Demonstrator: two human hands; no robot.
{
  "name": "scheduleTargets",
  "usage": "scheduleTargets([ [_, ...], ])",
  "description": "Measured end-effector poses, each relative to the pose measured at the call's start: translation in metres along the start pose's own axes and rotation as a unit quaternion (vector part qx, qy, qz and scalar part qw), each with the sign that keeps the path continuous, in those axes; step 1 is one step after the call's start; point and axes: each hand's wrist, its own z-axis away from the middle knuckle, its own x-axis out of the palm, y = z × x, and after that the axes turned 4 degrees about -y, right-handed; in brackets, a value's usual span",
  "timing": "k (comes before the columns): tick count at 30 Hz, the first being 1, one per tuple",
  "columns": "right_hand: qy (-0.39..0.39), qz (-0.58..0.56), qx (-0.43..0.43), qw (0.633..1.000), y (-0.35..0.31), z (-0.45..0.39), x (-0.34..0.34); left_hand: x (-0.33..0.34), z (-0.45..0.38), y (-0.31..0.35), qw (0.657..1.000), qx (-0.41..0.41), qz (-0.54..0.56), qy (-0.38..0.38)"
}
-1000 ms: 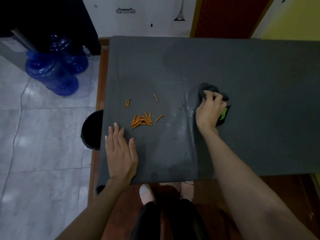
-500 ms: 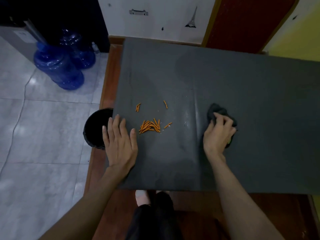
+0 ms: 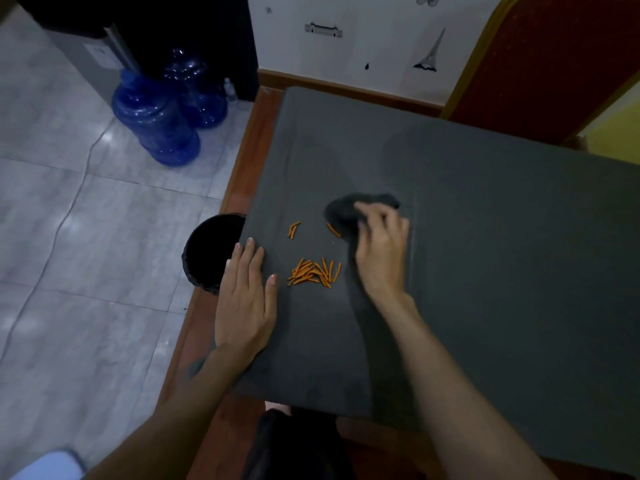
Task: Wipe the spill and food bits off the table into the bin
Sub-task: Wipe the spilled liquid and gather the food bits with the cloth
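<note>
Right hand (image 3: 381, 251) is bunched down on a dark cloth (image 3: 349, 211), grip clamped over it, fingers curled into the fabric and pressing it onto the desk (image 3: 485, 237). The cloth bulges out past the fingertips toward 11 o'clock of the hand, its long axis running roughly 9 to 3 across the grey desk cover.

Just off the cloth's edge at its 7 o'clock lies one stray orange food stick (image 3: 333, 230), slanted 11 to 5. Further out at 9 o'clock, a small pair of sticks (image 3: 293, 229) stands nearly 12 to 6. The main pile of orange sticks (image 3: 314, 271) sits at 8 o'clock of the right hand, most pieces fanned between 12 and 2 o'clock, some crossing.

Left hand (image 3: 246, 296) lies flat, palm down, fingers together and extended toward 12, holding nothing, right at the desk's left edge. Its thumb tip is just beside the pile.

Below that edge, at 10 o'clock of the left hand, the black bin (image 3: 207, 251) stands on the tiled floor, partly tucked under the desk.
</note>
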Motion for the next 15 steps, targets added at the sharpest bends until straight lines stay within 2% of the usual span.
scheduleTargets([
  [2, 0.018, 0.008, 0.046, 0.999, 0.018, -0.03, 0.0, 0.0, 0.0, 0.001, 1.0, -0.002, -0.003, 0.002],
  [4, -0.007, 0.012, 0.057, 0.998, 0.023, -0.048, 0.006, 0.001, 0.0, 0.001, 1.0, 0.001, -0.005, 0.008],
  [9, -0.076, -0.004, -0.096, 0.993, 0.011, -0.049, 0.022, 0.002, 0.001, 0.001, 1.0, -0.001, -0.021, 0.001],
  [13, -0.176, -0.041, -0.254, 0.95, 0.001, -0.031, 0.021, 0.003, -0.001, 0.0, 1.0, -0.002, -0.02, -0.005],
  [15, -0.203, -0.045, -0.277, 0.938, -0.003, -0.026, 0.017, 0.003, 0.0, 0.0, 1.0, -0.005, -0.022, -0.006],
])
